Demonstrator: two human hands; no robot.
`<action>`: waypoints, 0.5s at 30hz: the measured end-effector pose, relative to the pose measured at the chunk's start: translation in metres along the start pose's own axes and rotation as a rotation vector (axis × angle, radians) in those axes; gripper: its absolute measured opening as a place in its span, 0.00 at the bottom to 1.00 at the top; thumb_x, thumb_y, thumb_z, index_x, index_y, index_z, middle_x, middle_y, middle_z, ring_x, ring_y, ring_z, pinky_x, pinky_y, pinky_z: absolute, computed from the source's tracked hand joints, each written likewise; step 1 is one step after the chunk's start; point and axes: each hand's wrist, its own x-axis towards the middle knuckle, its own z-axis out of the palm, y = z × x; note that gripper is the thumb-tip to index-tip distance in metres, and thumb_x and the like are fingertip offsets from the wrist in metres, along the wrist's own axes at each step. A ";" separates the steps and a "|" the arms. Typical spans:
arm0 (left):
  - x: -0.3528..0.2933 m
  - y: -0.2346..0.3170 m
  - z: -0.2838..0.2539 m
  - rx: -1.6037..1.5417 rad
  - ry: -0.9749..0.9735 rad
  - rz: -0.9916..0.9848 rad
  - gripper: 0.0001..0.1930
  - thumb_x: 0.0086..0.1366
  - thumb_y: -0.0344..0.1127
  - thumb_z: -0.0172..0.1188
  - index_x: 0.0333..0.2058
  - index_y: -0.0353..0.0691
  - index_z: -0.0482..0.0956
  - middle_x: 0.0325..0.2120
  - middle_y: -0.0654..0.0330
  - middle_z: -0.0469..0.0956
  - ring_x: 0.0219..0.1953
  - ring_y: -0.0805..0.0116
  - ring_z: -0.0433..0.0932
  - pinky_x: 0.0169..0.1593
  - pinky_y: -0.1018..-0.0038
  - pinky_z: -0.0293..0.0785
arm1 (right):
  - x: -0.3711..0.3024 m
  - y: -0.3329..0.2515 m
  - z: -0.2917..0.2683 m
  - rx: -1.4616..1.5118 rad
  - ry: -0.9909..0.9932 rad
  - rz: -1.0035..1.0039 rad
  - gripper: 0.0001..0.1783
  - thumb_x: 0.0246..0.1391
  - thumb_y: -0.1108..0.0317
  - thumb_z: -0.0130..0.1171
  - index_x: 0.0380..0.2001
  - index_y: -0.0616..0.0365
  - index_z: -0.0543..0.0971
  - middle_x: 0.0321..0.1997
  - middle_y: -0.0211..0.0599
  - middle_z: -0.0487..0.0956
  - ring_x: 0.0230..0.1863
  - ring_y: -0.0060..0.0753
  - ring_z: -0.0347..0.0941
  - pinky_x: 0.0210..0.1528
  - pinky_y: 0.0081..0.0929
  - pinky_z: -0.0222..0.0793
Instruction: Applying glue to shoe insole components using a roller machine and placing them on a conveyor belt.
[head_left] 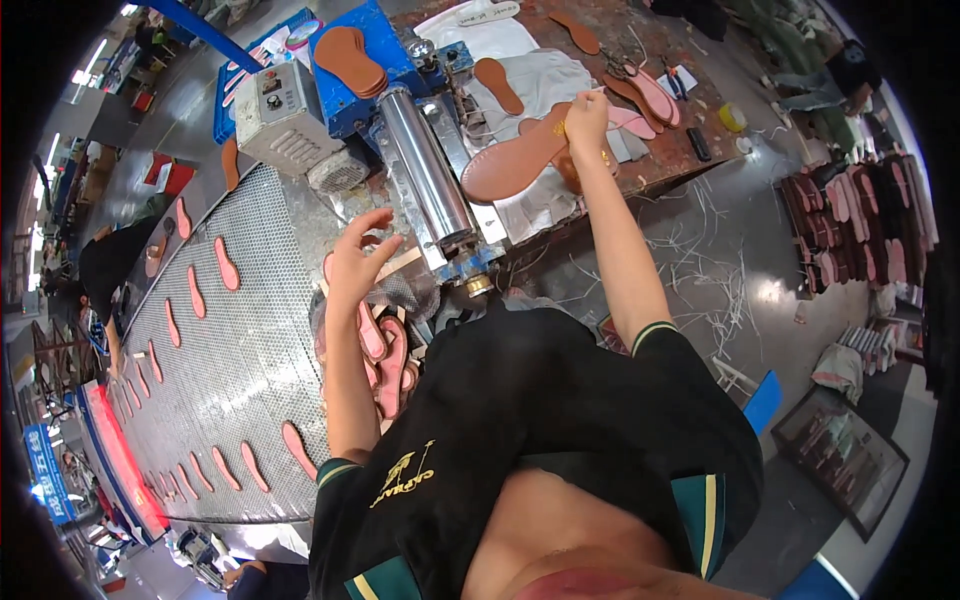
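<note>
One brown insole (508, 168) in the right hand's fingers (587, 106)

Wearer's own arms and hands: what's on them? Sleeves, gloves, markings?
Left hand and right hand are both ungloved, five-fingered. Forearms are bare, no watch or cable visible; any rings are too small to tell. The left sleeve and right sleeve are short and black, each ending in a green cuff with a pale stripe.

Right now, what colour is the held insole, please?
The insole is brown, best seen in the head view.
</note>
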 end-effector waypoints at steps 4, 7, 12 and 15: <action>0.012 0.000 0.003 0.188 -0.094 0.044 0.34 0.49 0.35 0.71 0.56 0.37 0.70 0.53 0.51 0.70 0.55 0.58 0.70 0.54 0.67 0.69 | -0.023 -0.009 0.018 0.077 -0.029 0.106 0.10 0.55 0.74 0.45 0.40 0.65 0.70 0.38 0.52 0.74 0.44 0.47 0.72 0.47 0.38 0.65; 0.023 0.005 0.007 0.478 -0.164 0.212 0.41 0.45 0.38 0.73 0.59 0.36 0.65 0.58 0.48 0.65 0.60 0.52 0.64 0.60 0.63 0.63 | -0.046 -0.044 0.022 0.203 -0.153 0.020 0.09 0.57 0.74 0.45 0.41 0.64 0.70 0.35 0.46 0.74 0.41 0.38 0.71 0.44 0.32 0.65; 0.027 0.022 0.009 0.561 -0.201 0.242 0.44 0.41 0.38 0.74 0.59 0.35 0.64 0.58 0.49 0.65 0.59 0.48 0.63 0.62 0.61 0.60 | -0.072 -0.070 -0.021 0.130 -0.687 -0.060 0.10 0.60 0.71 0.46 0.44 0.61 0.70 0.29 0.35 0.74 0.32 0.25 0.70 0.36 0.25 0.66; 0.025 0.015 0.000 0.645 -0.160 0.254 0.45 0.39 0.38 0.74 0.58 0.37 0.65 0.56 0.51 0.66 0.57 0.48 0.64 0.60 0.60 0.62 | -0.094 -0.020 -0.041 0.258 -0.728 0.075 0.11 0.61 0.68 0.48 0.46 0.57 0.70 0.25 0.30 0.74 0.26 0.20 0.69 0.26 0.21 0.64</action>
